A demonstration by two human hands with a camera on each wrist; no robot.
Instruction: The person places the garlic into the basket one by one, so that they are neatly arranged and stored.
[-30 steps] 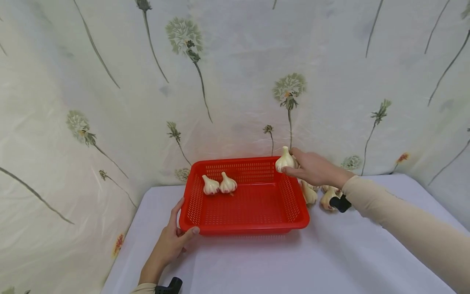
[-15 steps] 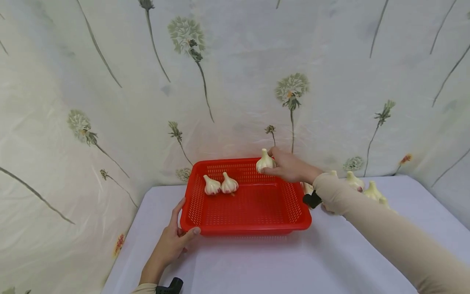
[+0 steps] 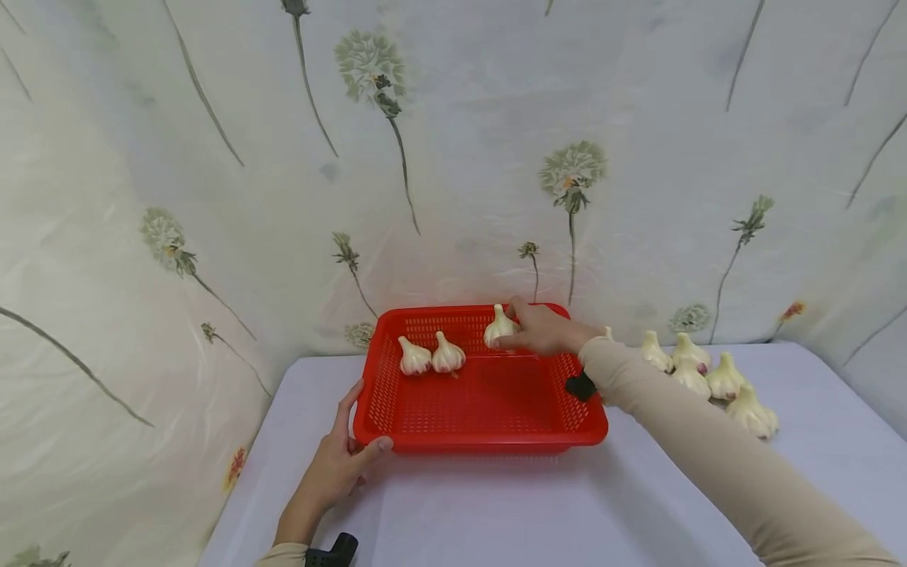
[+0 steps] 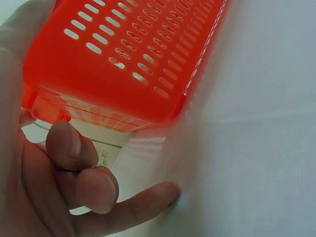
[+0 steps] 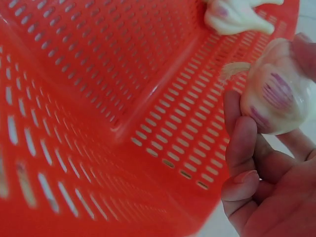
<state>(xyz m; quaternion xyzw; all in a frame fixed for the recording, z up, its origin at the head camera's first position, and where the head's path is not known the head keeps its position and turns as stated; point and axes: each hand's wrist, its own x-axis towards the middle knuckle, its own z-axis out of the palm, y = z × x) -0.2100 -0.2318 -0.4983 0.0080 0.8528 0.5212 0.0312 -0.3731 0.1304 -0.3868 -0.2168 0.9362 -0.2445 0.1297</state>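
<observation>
In the head view, a red perforated plastic basket (image 3: 482, 446) sits on the table. My left hand (image 3: 331, 470) grips its near left corner, thumb on the front rim and index finger along the left side. In the left wrist view, its other fingers (image 4: 97, 190) hang loosely curled below the corner. Over the back right part of the basket, my right hand (image 3: 542, 329) pinches a white garlic bulb (image 3: 499, 329), stalk up; its purple streaks show in the right wrist view. Two garlic bulbs (image 3: 449, 357) lie side by side in the basket's back left.
Several garlic bulbs (image 3: 690, 378) lie on the table right of the basket, partly behind my right sleeve (image 3: 680, 417). White cloth (image 3: 489, 512) covers the table. A flower-printed sheet (image 3: 468, 157) hangs close behind the basket.
My right hand has carried the garlic bulb leftward from the basket's right rim, then lowered it towards the back inside. My left hand has stayed at the corner.
</observation>
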